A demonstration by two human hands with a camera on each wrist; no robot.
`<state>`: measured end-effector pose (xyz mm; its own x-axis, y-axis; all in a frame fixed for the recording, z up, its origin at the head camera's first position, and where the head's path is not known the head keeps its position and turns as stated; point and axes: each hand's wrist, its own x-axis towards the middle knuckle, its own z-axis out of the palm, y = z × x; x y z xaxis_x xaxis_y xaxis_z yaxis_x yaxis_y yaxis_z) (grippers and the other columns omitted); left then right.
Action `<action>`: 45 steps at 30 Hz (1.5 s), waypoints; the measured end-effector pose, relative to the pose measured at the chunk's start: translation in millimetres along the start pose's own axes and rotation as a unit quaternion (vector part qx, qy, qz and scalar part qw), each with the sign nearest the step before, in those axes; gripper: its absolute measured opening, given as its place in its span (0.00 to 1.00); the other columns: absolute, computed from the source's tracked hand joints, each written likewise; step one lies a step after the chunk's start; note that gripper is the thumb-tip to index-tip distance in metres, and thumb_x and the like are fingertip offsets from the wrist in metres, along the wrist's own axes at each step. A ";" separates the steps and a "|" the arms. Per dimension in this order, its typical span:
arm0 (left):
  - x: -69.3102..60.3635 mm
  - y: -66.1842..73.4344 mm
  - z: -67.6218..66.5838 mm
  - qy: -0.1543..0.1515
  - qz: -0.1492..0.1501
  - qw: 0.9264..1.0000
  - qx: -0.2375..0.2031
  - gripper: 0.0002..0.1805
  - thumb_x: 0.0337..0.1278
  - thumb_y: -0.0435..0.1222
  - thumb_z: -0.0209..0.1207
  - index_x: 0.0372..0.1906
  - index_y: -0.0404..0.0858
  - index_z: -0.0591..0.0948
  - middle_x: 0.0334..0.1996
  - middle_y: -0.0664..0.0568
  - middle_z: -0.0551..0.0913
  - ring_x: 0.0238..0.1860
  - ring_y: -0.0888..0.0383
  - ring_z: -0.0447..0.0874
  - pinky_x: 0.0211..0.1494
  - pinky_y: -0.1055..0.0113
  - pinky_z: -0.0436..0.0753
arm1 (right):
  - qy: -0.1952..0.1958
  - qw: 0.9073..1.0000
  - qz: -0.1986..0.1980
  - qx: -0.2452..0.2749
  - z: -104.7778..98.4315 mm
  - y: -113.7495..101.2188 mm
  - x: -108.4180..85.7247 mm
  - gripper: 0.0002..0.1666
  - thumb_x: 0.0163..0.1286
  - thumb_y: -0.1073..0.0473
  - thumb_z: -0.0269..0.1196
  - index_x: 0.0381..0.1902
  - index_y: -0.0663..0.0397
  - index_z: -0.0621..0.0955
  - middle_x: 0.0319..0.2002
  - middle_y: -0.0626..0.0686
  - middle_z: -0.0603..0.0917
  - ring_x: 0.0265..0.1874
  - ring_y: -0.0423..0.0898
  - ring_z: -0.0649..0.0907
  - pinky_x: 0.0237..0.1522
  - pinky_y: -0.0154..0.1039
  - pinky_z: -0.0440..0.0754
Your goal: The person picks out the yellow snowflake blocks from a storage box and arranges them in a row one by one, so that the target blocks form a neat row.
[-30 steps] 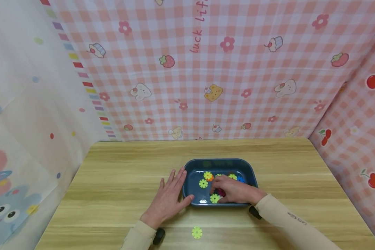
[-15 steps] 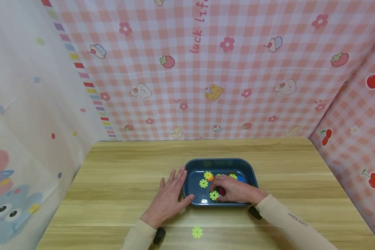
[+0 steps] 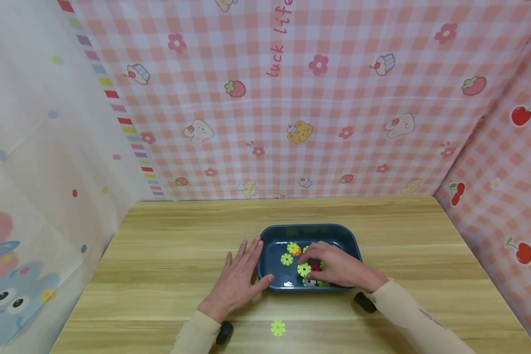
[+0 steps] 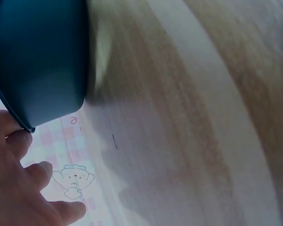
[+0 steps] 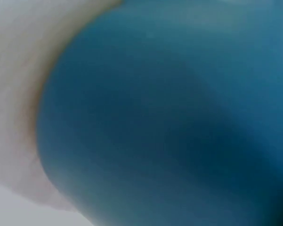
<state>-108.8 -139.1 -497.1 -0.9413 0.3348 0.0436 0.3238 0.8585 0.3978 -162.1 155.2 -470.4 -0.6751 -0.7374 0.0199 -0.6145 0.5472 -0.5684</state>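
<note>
Rising, a yellow-green notched plastic disc (image 3: 302, 270) is pinched by the right hand (image 3: 338, 266), seemingly freed for handling; the left hand (image 3: 232, 289) is outstretched.

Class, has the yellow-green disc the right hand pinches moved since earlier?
Yes: the disc moved up the head view, away from the tray's near rim.

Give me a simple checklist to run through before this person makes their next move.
1. Tray sitting upright on the table: ok.
2. Left grip at the tray's left rim: ok, fingers extended.
3. Right grip holding a yellow-green disc: ok, it looks pinched between thumb and finger.
4. Yellow-green disc clear of the grey disc near it: cannot tell.
5. Every visible disc inside the tray: not ok, one loose disc lies on the table in front of it.
</note>
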 end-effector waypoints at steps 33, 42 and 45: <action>-0.2 -1.2 -2.1 -0.006 0.002 1.000 0.002 0.49 0.70 0.66 0.50 0.84 0.41 0.53 0.84 0.51 0.48 0.83 0.44 0.41 0.77 0.31 0.49 | 0.025 0.999 -0.003 0.029 0.4 -36.8 -31.0 0.17 0.69 0.54 0.72 0.55 0.39 0.85 0.56 0.40 0.83 0.58 0.43 0.79 0.63 0.52 0.80; -0.3 -1.0 -0.5 0.005 0.014 1.000 0.002 0.49 0.70 0.65 0.50 0.84 0.40 0.54 0.84 0.50 0.49 0.83 0.42 0.44 0.76 0.30 0.51 | 0.043 0.998 -0.040 0.017 7.2 -40.0 -37.7 0.18 0.68 0.55 0.73 0.55 0.41 0.86 0.54 0.39 0.83 0.57 0.43 0.80 0.62 0.48 0.81; -0.3 -0.9 0.0 0.006 0.015 1.000 0.005 0.50 0.70 0.66 0.49 0.83 0.39 0.55 0.84 0.50 0.49 0.83 0.42 0.44 0.76 0.30 0.51 | 0.050 0.997 -0.056 0.012 9.8 -40.3 -40.1 0.18 0.68 0.55 0.73 0.55 0.41 0.86 0.54 0.38 0.83 0.57 0.42 0.80 0.62 0.48 0.80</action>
<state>-108.8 -140.0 -497.5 -0.9323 0.3554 0.0667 0.3525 0.8519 0.3873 -106.2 158.8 -456.4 -0.6403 -0.7501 0.1653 -0.6795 0.4528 -0.5773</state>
